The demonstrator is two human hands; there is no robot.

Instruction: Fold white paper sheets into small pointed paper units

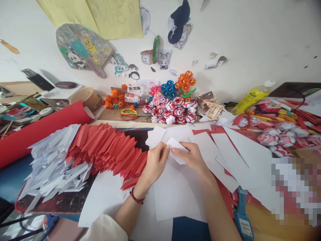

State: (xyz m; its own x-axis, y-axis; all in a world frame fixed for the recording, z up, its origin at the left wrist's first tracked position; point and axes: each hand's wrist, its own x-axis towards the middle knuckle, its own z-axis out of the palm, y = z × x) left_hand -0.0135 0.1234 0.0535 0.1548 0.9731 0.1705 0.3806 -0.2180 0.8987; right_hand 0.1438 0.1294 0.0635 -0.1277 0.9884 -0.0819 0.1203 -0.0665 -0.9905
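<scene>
A small folded piece of white paper (177,143) is held between my two hands, above white sheets (175,194) spread on the table. My left hand (157,160) pinches its left edge between thumb and fingers. On the other side my right hand (192,155) grips it, with the thumb lying on top and the fingers behind. To the left lies a long row of folded red paper pieces (105,147). Beside that row is a heap of folded white paper pieces (55,160).
A red paper roll (47,130) lies at the left. Scissors (129,114), red-and-white paper flowers (173,112) and orange flowers (186,82) line the back. A yellow bottle (252,97) leans at the right, and a blue watch (243,214) lies near my right forearm.
</scene>
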